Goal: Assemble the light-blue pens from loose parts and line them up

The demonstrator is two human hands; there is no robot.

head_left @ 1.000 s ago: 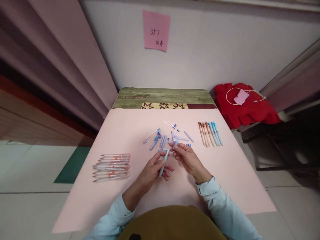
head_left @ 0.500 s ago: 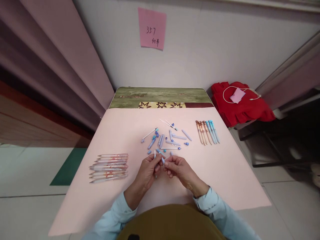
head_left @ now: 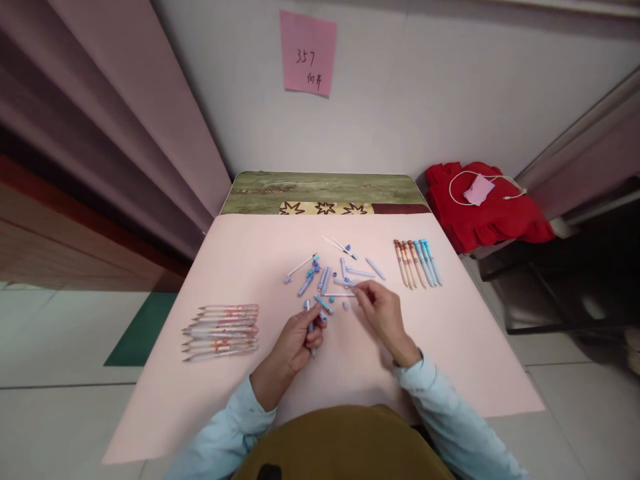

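My left hand [head_left: 295,340] is closed around a slim pale blue pen barrel [head_left: 311,327], held upright with a white piece at its top and its tip below the fingers. A small lavender pen part [head_left: 323,318] also sits at these fingertips. My right hand [head_left: 383,313] is over the right side of the loose parts, thumb and fingers pinched together at the end of a lavender barrel [head_left: 343,283]. Whatever is between those fingertips is mostly hidden. Just beyond my left fingertips lies a blue barrel piece [head_left: 324,305].
Loose lavender barrels [head_left: 325,280], white refills [head_left: 301,266] and small blue caps [head_left: 348,248] lie mid-table. Several finished-looking pens [head_left: 220,331] lie in a row at left; brown and blue pens [head_left: 417,263] lie at right. A red cloth [head_left: 480,220] is beyond the table [head_left: 450,360].
My right hand has left my left hand and moved right and away from me to the loose parts. My left hand keeps its hold on the pen barrel.
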